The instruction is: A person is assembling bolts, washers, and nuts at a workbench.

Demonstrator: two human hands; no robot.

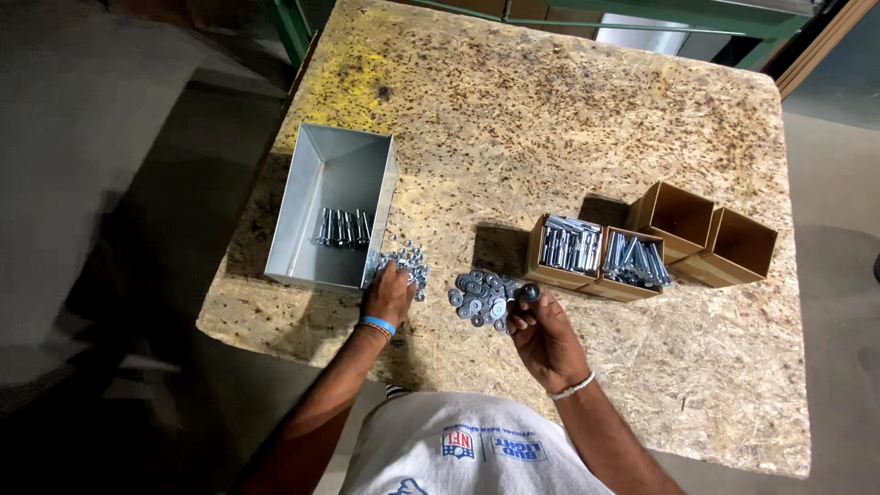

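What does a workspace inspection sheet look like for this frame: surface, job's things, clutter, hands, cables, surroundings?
Surface: chipboard table, yellow stain at far left.
Job's things: grey metal bin holding bolts; nut pile; washer pile; two cardboard boxes of bolts; two empty cardboard boxes.
Clutter: nothing seen.
Hands: left hand on the nut pile; right hand pinching a small metal part.
Cables: nothing seen.
Surroundings: green frame, concrete floor.
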